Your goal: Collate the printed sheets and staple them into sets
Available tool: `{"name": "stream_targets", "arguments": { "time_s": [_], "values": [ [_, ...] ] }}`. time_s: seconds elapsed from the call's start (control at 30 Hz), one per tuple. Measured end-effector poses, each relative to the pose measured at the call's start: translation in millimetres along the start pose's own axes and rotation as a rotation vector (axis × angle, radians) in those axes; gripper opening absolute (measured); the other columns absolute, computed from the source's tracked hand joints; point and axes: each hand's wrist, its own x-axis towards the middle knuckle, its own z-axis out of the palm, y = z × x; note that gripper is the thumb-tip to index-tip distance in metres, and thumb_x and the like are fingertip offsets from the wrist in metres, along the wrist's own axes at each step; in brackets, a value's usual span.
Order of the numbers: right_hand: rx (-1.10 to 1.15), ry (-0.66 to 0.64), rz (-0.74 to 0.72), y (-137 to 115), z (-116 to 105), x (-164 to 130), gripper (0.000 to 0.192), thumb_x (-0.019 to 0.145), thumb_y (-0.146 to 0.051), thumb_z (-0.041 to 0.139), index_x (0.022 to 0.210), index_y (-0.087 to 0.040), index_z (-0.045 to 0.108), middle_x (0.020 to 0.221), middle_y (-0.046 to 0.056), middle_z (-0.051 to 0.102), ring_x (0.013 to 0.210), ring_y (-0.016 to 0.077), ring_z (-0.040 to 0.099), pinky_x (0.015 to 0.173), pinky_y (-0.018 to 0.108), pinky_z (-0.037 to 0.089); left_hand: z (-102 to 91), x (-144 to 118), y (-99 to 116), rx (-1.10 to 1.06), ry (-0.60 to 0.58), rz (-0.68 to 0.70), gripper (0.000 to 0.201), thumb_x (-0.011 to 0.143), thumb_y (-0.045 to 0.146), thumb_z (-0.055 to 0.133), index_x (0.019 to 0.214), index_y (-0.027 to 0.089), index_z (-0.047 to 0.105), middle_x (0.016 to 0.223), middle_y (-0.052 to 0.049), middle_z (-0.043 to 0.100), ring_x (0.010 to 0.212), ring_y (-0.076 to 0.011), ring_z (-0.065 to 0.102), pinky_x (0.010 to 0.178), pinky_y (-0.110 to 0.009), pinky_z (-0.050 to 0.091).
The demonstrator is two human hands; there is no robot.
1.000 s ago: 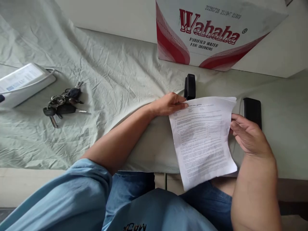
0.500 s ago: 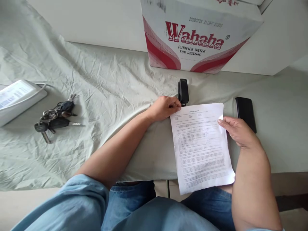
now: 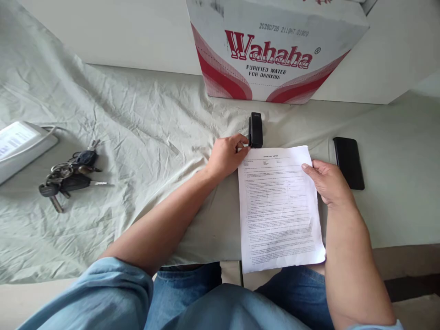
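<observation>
- Right hand [image 3: 328,183] rested on the right edge of the printed sheet [image 3: 279,211], fingers half curled, thumb on top near the upper corner, pinching the paper lightly.
- Left hand [image 3: 227,153] sat at the sheet's upper left corner, fingers bent and pressed against the base of the black stapler [image 3: 255,130]; whether closed around the stapler or only touching could not be told.
- Lay flat on the pale cloth [image 3: 144,128], that sheet, with its lower end hanging past the table's near edge above blue jeans [image 3: 192,279].
- Stood just beyond the sheet's top edge, the stapler, pointing away toward the back.
- Lay just right of the right hand, a dark phone [image 3: 348,162], face down or switched off, apart from the paper.
- Rested well to the left on the wrinkled cloth, a bunch of keys [image 3: 67,176], beside a white device [image 3: 20,146] at the left border.
- Stood farthest back against the wall, a red and white cardboard box [image 3: 275,50] printed "Wahaha".
</observation>
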Motion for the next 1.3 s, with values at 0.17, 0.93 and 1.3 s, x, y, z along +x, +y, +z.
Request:
{"name": "stream_targets", "arguments": {
  "time_s": [0.17,0.93,1.3],
  "values": [
    [-0.004,0.01,0.012,5.9,-3.3,2.8,0.049,0.085,-0.072,0.105,0.08,-0.034,0.074,0.076,0.002,0.08,0.075,0.0296,0.08,0.065,0.044,0.069,3.4,0.1,-4.1,-0.018,0.077,-0.026,0.011,0.094,0.026,0.075,0.104,0.027,0.081,0.08,0.002,0.083,0.073,-0.0192,0.069,0.085,-0.037,0.061],
    [0.152,0.199,0.016,2.1,6.8,0.5,0.053,0.065,-0.069,0.116,0.079,-0.031,0.083,0.075,0.0,0.084,0.068,0.0253,0.078,0.061,0.039,0.067,8.7,2.8,-35.2,0.025,0.025,0.363,0.072,0.102,-0.005,0.059,0.146,0.036,0.099,0.164,-0.002,0.089,0.161,-0.0323,0.084,0.142,-0.06,0.066],
    [0.21,-0.104,0.045,-20.4,-12.0,-31.7,0.061,0.057,-0.078,0.122,0.073,-0.031,0.086,0.08,0.005,0.089,0.085,0.0341,0.091,0.088,0.055,0.082,1.9,4.5,-29.8,-0.444,0.118,0.171,0.039,0.107,0.03,0.079,0.141,0.022,0.096,0.122,-0.01,0.097,0.105,-0.0215,0.091,0.093,-0.032,0.072]
  ]
}}
